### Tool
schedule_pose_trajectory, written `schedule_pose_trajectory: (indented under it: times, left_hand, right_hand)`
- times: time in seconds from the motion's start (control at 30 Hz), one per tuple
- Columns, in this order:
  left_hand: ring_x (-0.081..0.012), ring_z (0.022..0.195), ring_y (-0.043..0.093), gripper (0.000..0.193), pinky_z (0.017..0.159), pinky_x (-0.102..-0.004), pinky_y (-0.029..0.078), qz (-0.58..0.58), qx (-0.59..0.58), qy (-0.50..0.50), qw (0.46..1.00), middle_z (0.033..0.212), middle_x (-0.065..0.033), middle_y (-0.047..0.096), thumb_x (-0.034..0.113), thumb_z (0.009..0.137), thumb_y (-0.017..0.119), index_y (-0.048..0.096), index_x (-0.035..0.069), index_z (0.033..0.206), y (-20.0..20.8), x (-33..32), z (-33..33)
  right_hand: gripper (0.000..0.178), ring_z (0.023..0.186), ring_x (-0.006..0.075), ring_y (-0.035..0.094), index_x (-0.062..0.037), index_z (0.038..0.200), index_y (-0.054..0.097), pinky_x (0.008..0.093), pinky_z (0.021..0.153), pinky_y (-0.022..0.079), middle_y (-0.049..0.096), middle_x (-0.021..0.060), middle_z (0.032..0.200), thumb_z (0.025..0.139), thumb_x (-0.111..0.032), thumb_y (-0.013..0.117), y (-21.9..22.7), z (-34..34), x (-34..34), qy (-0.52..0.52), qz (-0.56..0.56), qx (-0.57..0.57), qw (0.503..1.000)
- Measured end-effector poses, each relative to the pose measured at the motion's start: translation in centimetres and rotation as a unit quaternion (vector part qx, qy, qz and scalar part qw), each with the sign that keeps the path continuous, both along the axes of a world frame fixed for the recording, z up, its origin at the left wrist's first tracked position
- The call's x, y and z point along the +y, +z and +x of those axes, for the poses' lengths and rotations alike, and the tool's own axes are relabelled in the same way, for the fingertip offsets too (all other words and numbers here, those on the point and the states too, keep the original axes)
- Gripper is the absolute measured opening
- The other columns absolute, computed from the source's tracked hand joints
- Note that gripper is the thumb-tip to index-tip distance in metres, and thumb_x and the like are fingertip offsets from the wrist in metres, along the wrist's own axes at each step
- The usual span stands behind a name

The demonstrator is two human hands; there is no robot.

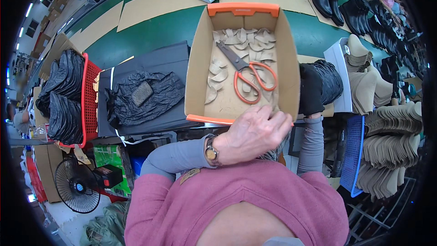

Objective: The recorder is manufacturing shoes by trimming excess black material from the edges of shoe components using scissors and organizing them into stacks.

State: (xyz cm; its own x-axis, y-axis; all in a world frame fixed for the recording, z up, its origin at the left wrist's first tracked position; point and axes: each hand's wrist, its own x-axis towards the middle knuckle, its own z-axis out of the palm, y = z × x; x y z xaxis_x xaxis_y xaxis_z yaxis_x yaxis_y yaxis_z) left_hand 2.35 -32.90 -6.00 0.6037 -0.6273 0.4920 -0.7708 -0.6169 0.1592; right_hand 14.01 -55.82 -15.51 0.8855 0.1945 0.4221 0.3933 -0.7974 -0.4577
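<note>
Pink top (182,209) nearest. Your left hand (255,130) curls at the box's (197,77) near rim, pinch unclear; box, at desk (168,29) edge, likely corrals scissors (232,56) and scraps (264,41). Right hand (314,115) mostly hidden, grip unreadable.

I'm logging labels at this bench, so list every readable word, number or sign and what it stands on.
No text reads clearly enough to quote.
Far orange rim of the box: faint print, too small.
Tan patch by the grey sleeve: marks too small.
Watch: dial too small.
Cardboard behind the fan: dark marks, too blurred.
</note>
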Motion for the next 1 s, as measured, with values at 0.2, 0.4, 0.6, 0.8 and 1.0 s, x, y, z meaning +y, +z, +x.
schedule_pose_trajectory:
  times: [0.2,0.4,0.6,0.8,1.0]
  left_hand:
    - [-0.0165,0.073,0.058,0.029,0.063,-0.0299,0.048,0.042,0.009,-0.029,0.999,0.079,-0.0034,0.056,0.016,0.075,0.060,0.063,0.002,0.101,-10.4,-0.1,0.2]
    - [-0.0172,0.088,0.060,0.034,0.078,-0.0346,0.049,-0.017,-0.029,0.023,0.999,0.093,-0.0048,0.059,0.016,0.077,0.058,0.063,0.003,0.108,-10.0,0.8,-1.7]
    - [-0.0169,0.099,0.057,0.028,0.096,-0.0417,0.042,-0.093,-0.190,0.074,0.975,0.106,-0.0040,0.059,0.024,0.085,0.062,0.062,0.009,0.109,-11.2,7.9,-6.4]
    - [-0.0330,0.128,0.038,0.071,0.108,-0.0482,0.027,-0.319,-0.084,0.556,0.763,0.134,-0.0207,0.042,0.050,0.089,0.060,0.040,-0.001,0.134,-13.4,18.0,-13.3]
    - [-0.0331,0.136,0.027,0.094,0.114,-0.0405,0.019,-0.622,0.020,0.571,0.536,0.146,-0.0262,0.027,0.047,0.089,0.064,0.016,-0.011,0.145,-18.1,23.5,-13.6]
  right_hand:
    - [0.026,0.090,0.0311,0.065,0.0020,0.103,0.066,0.0379,0.082,0.050,0.068,0.0176,0.097,0.084,-0.015,0.067,1.0,-0.5,0.8,-0.037,0.014,0.050,0.998]
    - [0.025,0.098,0.0311,0.062,0.0019,0.109,0.063,0.0379,0.087,0.047,0.065,0.0174,0.108,0.089,-0.013,0.063,3.5,-0.3,5.8,0.004,0.095,-0.042,0.995]
    - [0.056,0.104,0.0319,0.060,0.0036,0.129,0.053,0.0378,0.089,0.046,0.061,0.0214,0.120,0.087,-0.030,0.069,2.9,7.3,7.2,0.051,0.024,0.154,0.987]
    - [0.048,0.088,0.0231,0.065,0.0053,0.119,0.059,0.0338,0.078,0.049,0.068,0.0164,0.103,0.088,-0.031,0.064,-1.7,12.8,8.7,0.159,0.100,0.316,0.930]
    - [0.033,0.072,0.0223,0.064,0.0086,0.099,0.063,0.0357,0.065,0.048,0.068,0.0144,0.084,0.086,-0.022,0.059,-1.9,12.1,11.7,0.141,0.136,0.313,0.929]
